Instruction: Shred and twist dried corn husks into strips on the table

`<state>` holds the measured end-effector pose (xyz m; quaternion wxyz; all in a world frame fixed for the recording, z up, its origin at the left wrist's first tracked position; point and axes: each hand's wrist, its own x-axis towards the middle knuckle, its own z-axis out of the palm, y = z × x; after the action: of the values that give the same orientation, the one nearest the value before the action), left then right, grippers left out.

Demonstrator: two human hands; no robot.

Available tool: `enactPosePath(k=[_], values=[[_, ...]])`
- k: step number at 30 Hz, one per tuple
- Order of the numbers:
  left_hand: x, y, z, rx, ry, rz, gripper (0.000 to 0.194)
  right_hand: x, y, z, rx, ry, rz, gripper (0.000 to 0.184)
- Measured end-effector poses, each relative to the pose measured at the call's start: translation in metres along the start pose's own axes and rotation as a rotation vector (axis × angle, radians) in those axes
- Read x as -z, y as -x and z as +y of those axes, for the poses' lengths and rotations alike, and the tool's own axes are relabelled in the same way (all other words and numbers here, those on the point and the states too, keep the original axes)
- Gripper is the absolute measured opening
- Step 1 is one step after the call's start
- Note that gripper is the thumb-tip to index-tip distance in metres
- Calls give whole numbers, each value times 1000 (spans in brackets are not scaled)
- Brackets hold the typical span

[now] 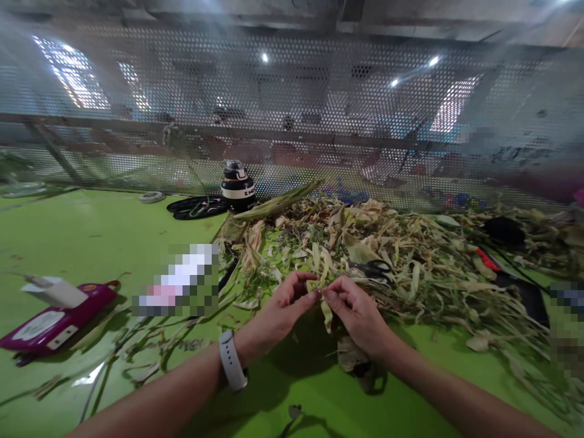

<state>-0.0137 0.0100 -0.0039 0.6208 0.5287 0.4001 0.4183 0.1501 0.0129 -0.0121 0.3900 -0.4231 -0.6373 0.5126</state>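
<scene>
My left hand (294, 296) and my right hand (353, 307) meet at the middle of the green table. Thumbs and fingers of both are pinched on a thin yellow-green strip of dried husk (327, 316), which hangs below the fingertips. Just beyond them spreads a heap of dried husks (401, 243), pale and curled. Black-handled scissors (374, 269) rest on the heap, right behind my right hand. A brown folded husk piece (351, 356) lies under my right wrist, partly hidden by it.
A purple power strip (55, 322) with a white charger (57, 292) is at the left. A black flask (237, 185) stands at the back beside a black mesh fan (196, 207). A perforated metal screen (283, 121) closes off the far side. Cables cross the green table (114, 225).
</scene>
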Motion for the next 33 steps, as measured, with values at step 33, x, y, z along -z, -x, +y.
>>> enactPosePath(k=[33], values=[[9,-8,2,-17,2,-61,24,15,8,-10,991,1283,18,24]])
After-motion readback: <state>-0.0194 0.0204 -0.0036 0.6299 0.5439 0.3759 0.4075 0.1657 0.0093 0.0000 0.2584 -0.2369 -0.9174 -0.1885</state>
